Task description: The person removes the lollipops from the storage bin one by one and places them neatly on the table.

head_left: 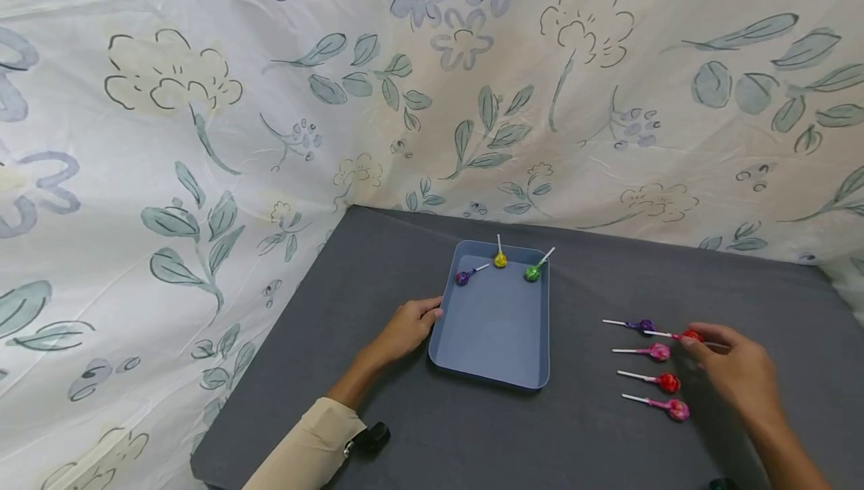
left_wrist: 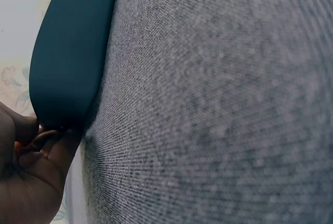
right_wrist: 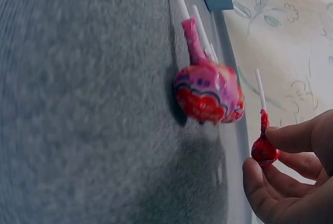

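My right hand [head_left: 736, 366] pinches a red lollipop [right_wrist: 264, 150] by its wrapped candy, between thumb and fingers; the white stick points away from the palm. In the head view this lollipop overlaps a purple lollipop [head_left: 646, 326] on the table. Nearer to me in the same row lie a pink lollipop [head_left: 658, 353], another red lollipop [head_left: 668, 383] and a second pink lollipop [head_left: 678, 410]. At the left side of a blue-grey tray [head_left: 489, 340], my left hand [head_left: 403, 329] grips the wall, thumb and fingers on either side in the left wrist view.
Inside the tray's far end are a purple lollipop [head_left: 463, 278], a yellow lollipop [head_left: 500, 260] and a green lollipop [head_left: 532, 273], the last two with sticks over the rim. The dark grey table [head_left: 324, 310] ends at a flower-patterned curtain [head_left: 432, 137].
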Available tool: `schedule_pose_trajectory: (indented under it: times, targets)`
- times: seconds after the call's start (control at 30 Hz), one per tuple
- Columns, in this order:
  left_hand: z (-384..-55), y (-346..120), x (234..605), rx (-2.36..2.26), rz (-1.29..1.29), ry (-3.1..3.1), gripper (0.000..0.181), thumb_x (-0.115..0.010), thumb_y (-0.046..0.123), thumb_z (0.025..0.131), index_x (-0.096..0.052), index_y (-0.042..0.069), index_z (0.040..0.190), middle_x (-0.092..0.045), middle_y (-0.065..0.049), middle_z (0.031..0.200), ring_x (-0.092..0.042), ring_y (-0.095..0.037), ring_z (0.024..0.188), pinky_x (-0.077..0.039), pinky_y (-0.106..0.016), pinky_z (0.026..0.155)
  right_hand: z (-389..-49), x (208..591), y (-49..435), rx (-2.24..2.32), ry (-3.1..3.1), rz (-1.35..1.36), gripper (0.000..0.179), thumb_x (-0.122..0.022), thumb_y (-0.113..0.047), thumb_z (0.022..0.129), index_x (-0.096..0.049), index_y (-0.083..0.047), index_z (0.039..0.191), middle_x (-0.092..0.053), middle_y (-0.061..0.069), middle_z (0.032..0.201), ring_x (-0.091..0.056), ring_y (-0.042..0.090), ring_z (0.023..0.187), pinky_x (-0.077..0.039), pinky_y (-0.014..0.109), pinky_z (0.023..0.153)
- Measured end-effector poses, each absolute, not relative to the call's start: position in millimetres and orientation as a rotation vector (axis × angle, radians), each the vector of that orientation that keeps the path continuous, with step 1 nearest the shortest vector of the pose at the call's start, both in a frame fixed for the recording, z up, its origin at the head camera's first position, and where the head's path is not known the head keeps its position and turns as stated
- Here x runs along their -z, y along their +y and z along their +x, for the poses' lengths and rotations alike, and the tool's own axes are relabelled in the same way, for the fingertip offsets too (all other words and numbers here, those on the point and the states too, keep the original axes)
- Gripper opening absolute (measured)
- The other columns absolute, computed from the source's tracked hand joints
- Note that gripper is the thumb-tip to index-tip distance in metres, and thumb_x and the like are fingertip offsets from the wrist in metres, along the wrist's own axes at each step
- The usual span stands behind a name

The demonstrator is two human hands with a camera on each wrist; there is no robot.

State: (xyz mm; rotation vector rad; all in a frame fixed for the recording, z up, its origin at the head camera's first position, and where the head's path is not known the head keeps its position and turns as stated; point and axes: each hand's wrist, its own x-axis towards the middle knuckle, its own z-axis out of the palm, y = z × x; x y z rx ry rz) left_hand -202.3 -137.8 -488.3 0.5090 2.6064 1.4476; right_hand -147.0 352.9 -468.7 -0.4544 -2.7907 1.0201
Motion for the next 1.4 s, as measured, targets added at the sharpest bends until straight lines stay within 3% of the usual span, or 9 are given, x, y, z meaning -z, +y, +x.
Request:
schedule_pose_trajectory:
  times: [0.13, 0.2, 0.53, 0.8, 1.4]
  targets:
    - [-201.8, -137.5, 489.1, -1.446, 0.501, 2.600, 0.041, -0.050, 0.011, 0.113, -0.054, -0.010, 0.148, -0.059, -0.022, 0.150, -0.055, -0.033, 0.141, -0.045, -0.053, 0.117, -146.5, 472.4, 361.0, -1.099, -2.793, -0.515, 0.046, -0.067, -0.021, 0.106, -0.060, 0.010, 0.140, -0.059, 0.040, 0.137, -0.072, 0.012, 0.068, -0.053, 0.024, 0.054]
    - [-201.7, -137.1, 489.4, -1.447, 0.496, 2.598, 0.041, -0.050, 0.011, 0.113, -0.054, -0.009, 0.149, -0.059, -0.022, 0.150, -0.055, -0.033, 0.142, -0.045, -0.053, 0.117, -145.7, 473.4, 365.8, -1.100, -2.794, -0.495, 0.046, -0.066, -0.021, 0.107, -0.060, 0.011, 0.139, -0.060, 0.040, 0.136, -0.069, 0.004, 0.062, -0.053, 0.023, 0.054]
    - [-200.1, -137.9, 486.3, -1.463, 0.486, 2.594, 0.041, -0.050, 0.011, 0.113, -0.054, -0.010, 0.149, -0.059, -0.022, 0.150, -0.055, -0.031, 0.141, -0.045, -0.053, 0.117, -154.7, 473.8, 389.7, -1.083, -2.839, -0.598, 0.049, -0.066, -0.020, 0.106, -0.058, 0.012, 0.142, -0.054, 0.040, 0.142, -0.065, 0.004, 0.063, -0.053, 0.027, 0.054]
    - [-199.4, -137.8, 485.6, -1.457, 0.499, 2.599, 0.041, -0.051, 0.010, 0.113, -0.055, -0.010, 0.148, -0.059, -0.023, 0.149, -0.056, -0.032, 0.140, -0.046, -0.053, 0.116, -164.6, 478.6, 401.3, -0.992, -2.845, -0.693, 0.045, -0.066, -0.016, 0.104, -0.059, 0.012, 0.139, -0.060, 0.038, 0.134, -0.060, 0.006, 0.064, -0.047, 0.029, 0.053]
    - [-199.4, -138.2, 484.5, -1.450, 0.499, 2.597, 0.042, -0.050, 0.011, 0.113, -0.053, -0.010, 0.149, -0.058, -0.023, 0.151, -0.054, -0.034, 0.142, -0.045, -0.053, 0.117, -170.6, 478.8, 400.5, -0.996, -2.809, -0.772, 0.048, -0.073, -0.014, 0.100, -0.059, 0.013, 0.137, -0.062, 0.037, 0.130, -0.054, 0.001, 0.061, -0.046, 0.026, 0.049]
